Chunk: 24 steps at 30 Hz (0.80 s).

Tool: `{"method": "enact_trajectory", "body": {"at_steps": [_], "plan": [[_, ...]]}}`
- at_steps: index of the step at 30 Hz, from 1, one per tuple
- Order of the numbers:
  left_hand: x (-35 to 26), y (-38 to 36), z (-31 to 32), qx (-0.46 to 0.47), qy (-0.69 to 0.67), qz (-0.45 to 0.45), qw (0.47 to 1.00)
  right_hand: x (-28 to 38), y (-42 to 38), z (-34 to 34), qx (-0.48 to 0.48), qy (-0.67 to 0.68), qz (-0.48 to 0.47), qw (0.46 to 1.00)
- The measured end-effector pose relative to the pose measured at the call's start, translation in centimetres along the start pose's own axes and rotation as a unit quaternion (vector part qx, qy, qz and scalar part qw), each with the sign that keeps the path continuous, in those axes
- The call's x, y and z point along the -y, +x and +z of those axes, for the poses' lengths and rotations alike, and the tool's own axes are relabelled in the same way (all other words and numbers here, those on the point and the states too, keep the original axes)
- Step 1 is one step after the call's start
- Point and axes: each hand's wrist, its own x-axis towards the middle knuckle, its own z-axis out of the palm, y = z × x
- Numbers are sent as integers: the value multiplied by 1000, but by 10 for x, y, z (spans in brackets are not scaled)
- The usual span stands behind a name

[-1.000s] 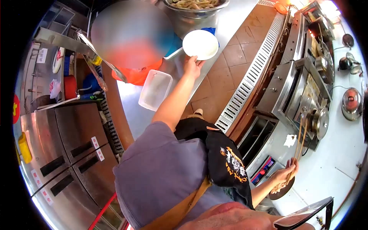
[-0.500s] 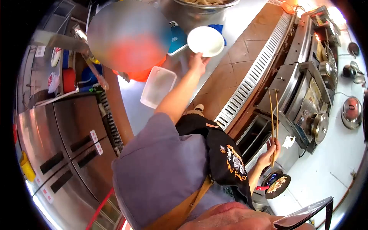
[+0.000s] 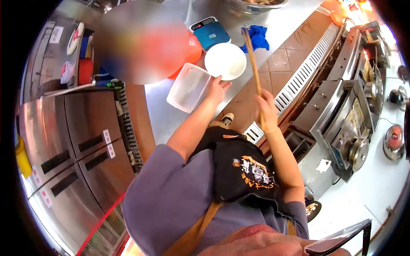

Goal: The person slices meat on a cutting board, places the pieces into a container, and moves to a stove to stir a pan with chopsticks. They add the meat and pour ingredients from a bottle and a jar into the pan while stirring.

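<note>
A white bowl point(image 3: 225, 61) stands on the steel table. My left hand point(image 3: 217, 91) is at its near rim, fingers apart and at least one fingertip seemingly touching the bowl. Beside that hand lies a clear plastic container point(image 3: 186, 91). My right hand point(image 3: 267, 112) is closed round long wooden chopsticks point(image 3: 252, 62), their tips pointing up toward a blue cloth point(image 3: 257, 37). Just behind the bowl is a blue kitchen scale point(image 3: 210, 34).
A metal basin point(image 3: 258, 6) with food sits at the far end of the table point(image 3: 160, 123). On the right run the steel cooking units point(image 3: 337, 119); a frying pan point(image 3: 314, 210) is partly hidden by my right arm. Steel refrigerator doors point(image 3: 81, 145) line the left.
The bowl has moved nearer to me, beside the plastic container, and my left hand has loosened at its rim. My right hand has swung from the stove side to the table with the chopsticks.
</note>
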Motion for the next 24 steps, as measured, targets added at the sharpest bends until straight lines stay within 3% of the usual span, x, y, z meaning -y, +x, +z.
{"method": "enact_trajectory", "body": {"at_steps": [3, 4, 5, 7, 8, 10, 13, 16, 19, 21, 23, 24], "plan": [[6, -3, -13, 27, 15, 5, 999, 5, 23, 29, 158, 125, 194, 960], [7, -3, -23, 34, 31, -76, 996, 9, 36, 36, 197, 181, 275, 924], [11, -3, -32, 38, 48, -157, 986, 2, 37, 48, 185, 182, 278, 925], [2, -26, -16, 45, 123, -163, 978, -20, 26, 84, 183, 52, 13, 982], [-8, -41, -1, 37, 175, -139, 974, -25, 24, 102, 169, 52, 24, 984], [-24, -43, 7, 46, 214, -115, 969, -29, 21, 123, 46, -69, -116, 990], [-38, -38, -3, 7, 246, -150, 958, -27, 21, 130, 64, -83, -77, 991], [-44, -44, -2, 27, 266, -151, 952, -25, 5, 113, 70, -63, -69, 993], [-49, -29, -39, 72, 274, -148, 948, -29, -45, 82, 64, -16, 20, 998], [-59, -41, -54, 44, 332, -109, 936, -31, -97, 41, 65, -9, 146, 987], [-85, -56, -59, 35, 498, -47, 865, -38, -174, 12, 3, -80, 249, 965], [-110, -48, -72, 149, 670, 28, 727, -35, -214, 0, -29, -69, 361, 930]]}}
